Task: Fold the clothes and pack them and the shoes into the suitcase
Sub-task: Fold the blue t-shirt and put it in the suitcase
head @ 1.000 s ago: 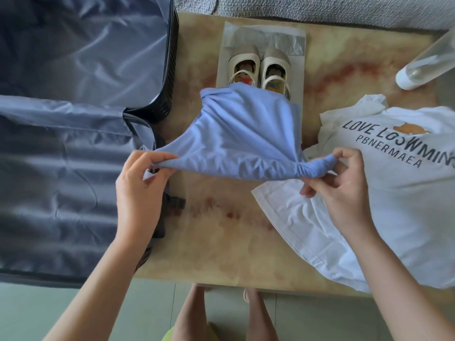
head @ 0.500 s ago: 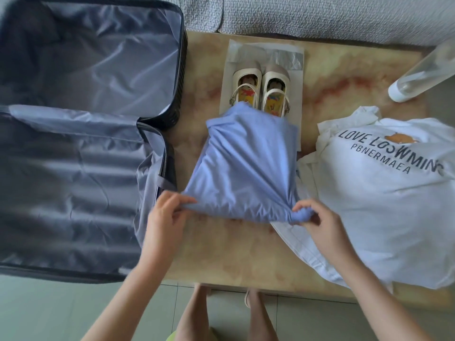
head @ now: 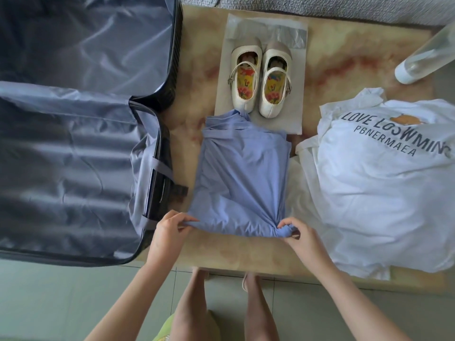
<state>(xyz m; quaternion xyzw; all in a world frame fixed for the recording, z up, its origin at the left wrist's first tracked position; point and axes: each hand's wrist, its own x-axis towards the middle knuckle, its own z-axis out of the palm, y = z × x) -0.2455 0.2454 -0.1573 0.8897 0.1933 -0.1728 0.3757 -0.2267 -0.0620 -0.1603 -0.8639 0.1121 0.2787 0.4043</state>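
In the centre of the frame, a blue garment [head: 241,178] lies partly folded on a marbled tan table [head: 344,62], its far end bunched up against the toe of the nearer shoe. At its near edge, the left hand [head: 170,230] pinches the lower left corner between thumb and curled fingers. The right hand [head: 299,236] grips the lower right corner, where the cloth is gathered into a small wad inside the closed fingers. Both corners are lifted slightly off the table, and the cloth between them is drawn into creases that run toward the right hand.

Filling the left side of the frame, the suitcase [head: 73,148] lies open, both halves showing grey-blue lining, and nothing is packed in it that I can see. Its right edge sits just beside the blue garment.

In the upper middle, a pair of cream shoes [head: 261,77] with straps and flowered insoles stands side by side on a clear plastic bag [head: 293,38]. At the right, a white T-shirt [head: 381,180] with dark lettering lies spread and rumpled on the table, its left edge touching the blue garment. In the upper right corner, a clear bottle [head: 423,60] with a white cap lies tilted. Along the top edge runs grey upholstery [head: 320,8]. At the bottom, the person's bare legs stand on pale floor tiles [head: 61,299].
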